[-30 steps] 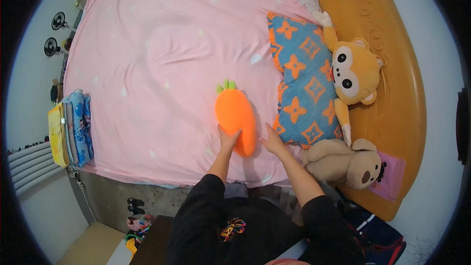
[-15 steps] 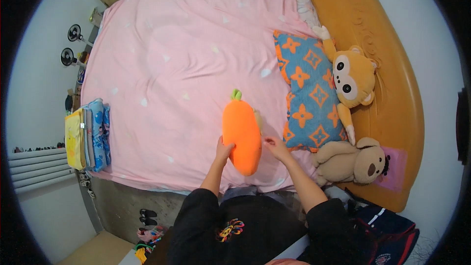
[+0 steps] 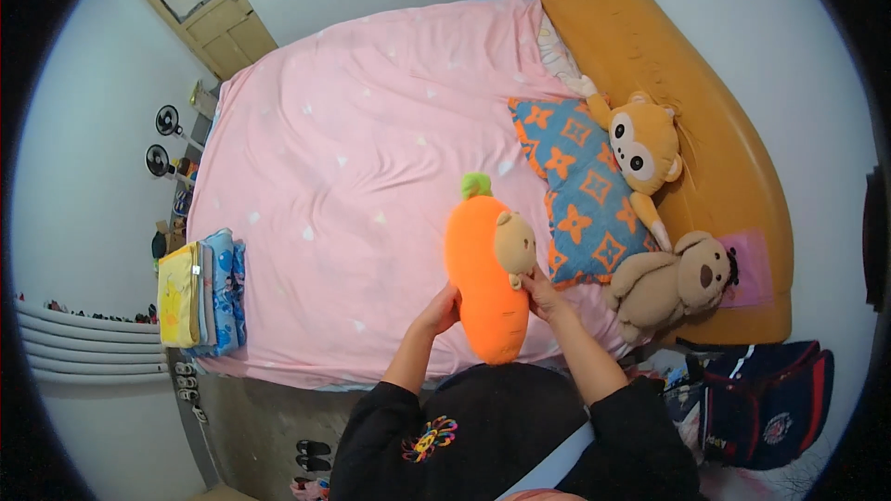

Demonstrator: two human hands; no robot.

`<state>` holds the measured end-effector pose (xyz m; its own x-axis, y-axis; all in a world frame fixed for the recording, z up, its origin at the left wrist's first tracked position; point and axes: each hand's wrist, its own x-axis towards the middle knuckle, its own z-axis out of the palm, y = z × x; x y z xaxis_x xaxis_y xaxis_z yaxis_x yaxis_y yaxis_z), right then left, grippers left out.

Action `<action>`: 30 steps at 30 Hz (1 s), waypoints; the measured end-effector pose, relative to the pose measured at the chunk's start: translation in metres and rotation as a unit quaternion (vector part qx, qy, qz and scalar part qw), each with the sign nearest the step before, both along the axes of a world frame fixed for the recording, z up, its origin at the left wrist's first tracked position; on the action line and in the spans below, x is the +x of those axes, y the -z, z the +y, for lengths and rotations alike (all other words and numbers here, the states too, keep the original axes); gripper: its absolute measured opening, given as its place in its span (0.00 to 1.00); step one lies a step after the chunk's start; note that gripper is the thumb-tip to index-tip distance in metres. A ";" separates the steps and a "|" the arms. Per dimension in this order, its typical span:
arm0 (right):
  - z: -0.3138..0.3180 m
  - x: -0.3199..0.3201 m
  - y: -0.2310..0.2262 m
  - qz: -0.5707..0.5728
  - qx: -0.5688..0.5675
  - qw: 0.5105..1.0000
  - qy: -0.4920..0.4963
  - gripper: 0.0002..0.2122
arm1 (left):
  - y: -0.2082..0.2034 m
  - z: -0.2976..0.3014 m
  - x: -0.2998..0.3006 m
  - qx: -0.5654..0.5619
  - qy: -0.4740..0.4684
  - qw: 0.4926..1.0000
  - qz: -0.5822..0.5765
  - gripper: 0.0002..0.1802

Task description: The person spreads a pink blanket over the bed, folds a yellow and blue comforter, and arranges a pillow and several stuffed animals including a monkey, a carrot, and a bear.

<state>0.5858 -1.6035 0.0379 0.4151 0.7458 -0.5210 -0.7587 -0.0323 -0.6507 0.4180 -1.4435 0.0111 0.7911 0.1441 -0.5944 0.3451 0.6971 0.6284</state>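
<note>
A plush carrot (image 3: 484, 269), orange with a green top and a small beige animal face (image 3: 516, 243) on its right side, is held upright over the near edge of the bed. My left hand (image 3: 440, 308) grips its left side, the fingers partly hidden behind it. On the other side my right hand (image 3: 538, 293) closes on the carrot just below the beige face. Right of the carrot lies a blue pillow (image 3: 594, 187) with orange flowers and a ruffled edge.
Pink bedding (image 3: 325, 186) covers the bed. A yellow monkey plush (image 3: 642, 147) and a brown plush dog (image 3: 673, 276) lean by the tan headboard (image 3: 724, 176). Folded blankets (image 3: 200, 292) are stacked at the left edge. A dark backpack (image 3: 766, 404) stands at the lower right.
My right hand, apart from the carrot before, now holds its right side. The carrot has turned so its beige face shows. The whole view has shifted, with more of the far wall visible.
</note>
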 end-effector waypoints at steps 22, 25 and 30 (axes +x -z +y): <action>-0.086 0.060 -0.052 -0.308 -0.056 0.950 0.002 0.40 | -0.046 -0.042 0.059 0.198 -0.033 0.961 -0.188 0.41; -0.115 0.102 -0.044 -0.357 -0.057 0.930 0.069 0.41 | -0.057 -0.076 0.095 0.137 -0.013 0.966 -0.218 0.44; -0.138 0.141 -0.086 -0.332 -0.049 0.938 0.089 0.42 | -0.051 -0.093 0.157 0.164 0.103 0.949 -0.251 0.48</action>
<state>0.7272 -1.7413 0.1234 0.7854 0.5962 -0.1660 -0.1871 -0.0270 -0.9820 0.5748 -1.5364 0.0618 0.9940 0.0675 -0.0864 0.0538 0.3865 0.9207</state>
